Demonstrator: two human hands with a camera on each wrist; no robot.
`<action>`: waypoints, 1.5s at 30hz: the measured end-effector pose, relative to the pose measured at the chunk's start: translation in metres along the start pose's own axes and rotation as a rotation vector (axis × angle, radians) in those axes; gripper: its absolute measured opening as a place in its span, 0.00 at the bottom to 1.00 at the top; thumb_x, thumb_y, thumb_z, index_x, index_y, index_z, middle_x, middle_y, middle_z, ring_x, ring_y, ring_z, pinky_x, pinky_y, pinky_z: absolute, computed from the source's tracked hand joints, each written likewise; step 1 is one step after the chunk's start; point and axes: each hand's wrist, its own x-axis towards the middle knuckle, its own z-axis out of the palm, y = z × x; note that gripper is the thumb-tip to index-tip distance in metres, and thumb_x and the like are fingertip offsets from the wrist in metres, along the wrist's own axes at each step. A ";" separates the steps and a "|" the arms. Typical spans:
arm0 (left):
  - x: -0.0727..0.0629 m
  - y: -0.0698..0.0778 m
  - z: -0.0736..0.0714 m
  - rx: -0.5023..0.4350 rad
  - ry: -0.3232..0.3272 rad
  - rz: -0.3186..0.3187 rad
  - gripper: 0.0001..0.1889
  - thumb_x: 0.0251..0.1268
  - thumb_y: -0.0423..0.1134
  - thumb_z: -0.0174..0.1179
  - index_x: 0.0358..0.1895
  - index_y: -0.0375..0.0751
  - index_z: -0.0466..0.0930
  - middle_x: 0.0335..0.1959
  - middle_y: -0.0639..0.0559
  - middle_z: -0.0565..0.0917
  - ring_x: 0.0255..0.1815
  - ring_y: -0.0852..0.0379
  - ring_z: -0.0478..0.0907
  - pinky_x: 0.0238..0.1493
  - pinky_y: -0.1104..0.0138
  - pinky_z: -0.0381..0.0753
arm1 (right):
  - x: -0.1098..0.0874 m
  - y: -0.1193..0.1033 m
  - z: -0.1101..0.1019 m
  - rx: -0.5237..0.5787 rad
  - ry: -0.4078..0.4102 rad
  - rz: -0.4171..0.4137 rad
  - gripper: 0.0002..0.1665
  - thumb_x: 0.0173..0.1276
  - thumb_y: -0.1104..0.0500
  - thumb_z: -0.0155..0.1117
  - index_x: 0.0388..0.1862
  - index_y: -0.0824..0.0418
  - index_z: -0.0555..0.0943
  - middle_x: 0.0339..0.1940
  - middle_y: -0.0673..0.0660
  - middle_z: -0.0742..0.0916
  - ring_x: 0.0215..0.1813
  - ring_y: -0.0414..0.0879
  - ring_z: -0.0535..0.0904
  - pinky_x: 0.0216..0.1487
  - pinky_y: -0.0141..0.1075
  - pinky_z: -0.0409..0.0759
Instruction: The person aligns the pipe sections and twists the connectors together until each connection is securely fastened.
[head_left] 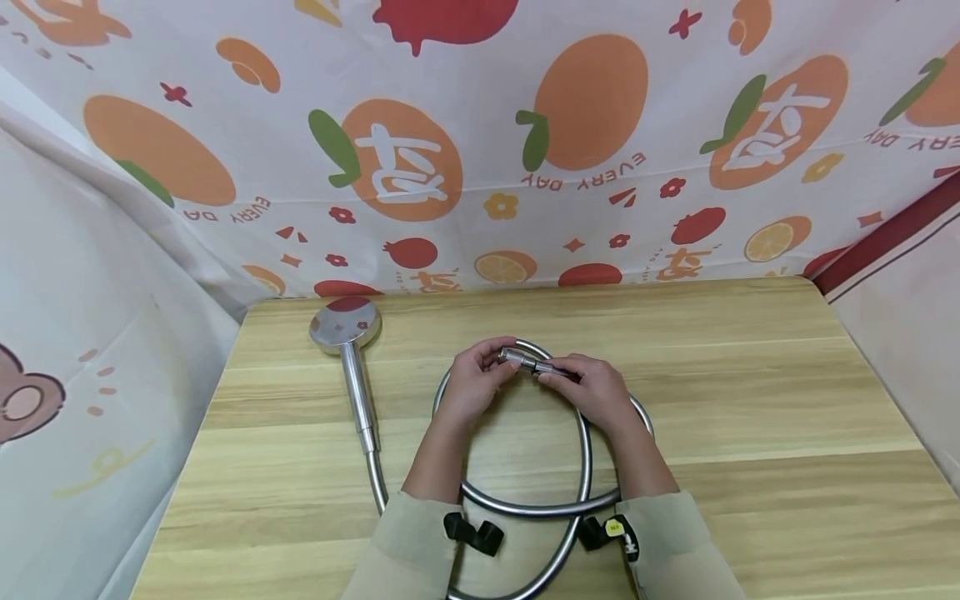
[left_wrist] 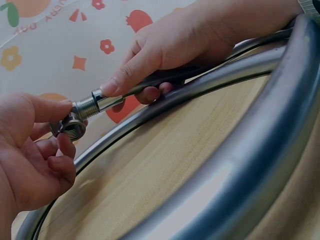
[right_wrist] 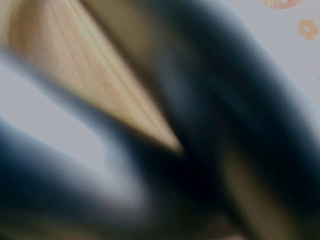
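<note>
My left hand (head_left: 471, 385) pinches a small metal fitting (left_wrist: 75, 126) between thumb and fingers; the fitting has a threaded neck and an open threaded side port. My right hand (head_left: 596, 392) grips the end of a shower hose, with the thumb on its shiny connector nut (left_wrist: 107, 100). In the left wrist view, the nut meets the fitting's threaded neck; how far it is screwed on, I cannot tell. The silver shower hose (head_left: 587, 458) lies in loops beneath both hands. Only blurred close lengths of hose (right_wrist: 55, 135) fill the right wrist view, hiding the right hand there.
A chrome shower head (head_left: 347, 323) with its handle lies on the left of the wooden table (head_left: 750, 400), a hose running from its lower end. Behind the table hangs a fruit-print cloth (head_left: 495, 200); another pale cloth (head_left: 82, 333) hangs at the left.
</note>
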 end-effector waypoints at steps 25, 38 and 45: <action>-0.001 -0.001 -0.001 0.038 -0.003 -0.001 0.18 0.65 0.35 0.65 0.57 0.38 0.81 0.35 0.52 0.81 0.31 0.61 0.74 0.29 0.73 0.74 | 0.001 -0.002 0.002 -0.024 0.017 -0.036 0.21 0.61 0.38 0.69 0.46 0.47 0.88 0.45 0.48 0.90 0.48 0.46 0.85 0.51 0.48 0.82; 0.000 -0.001 0.000 0.003 -0.038 -0.004 0.18 0.65 0.32 0.64 0.57 0.36 0.80 0.40 0.46 0.84 0.37 0.53 0.82 0.37 0.65 0.85 | 0.003 -0.001 0.002 -0.034 0.015 -0.034 0.19 0.62 0.38 0.68 0.45 0.46 0.88 0.45 0.47 0.89 0.49 0.45 0.85 0.51 0.47 0.82; 0.000 -0.001 0.001 0.003 -0.062 0.008 0.18 0.65 0.32 0.64 0.57 0.35 0.80 0.34 0.46 0.85 0.29 0.53 0.80 0.27 0.69 0.77 | 0.002 0.000 0.002 -0.030 0.013 -0.033 0.19 0.62 0.38 0.68 0.45 0.46 0.88 0.44 0.47 0.89 0.48 0.45 0.85 0.50 0.47 0.82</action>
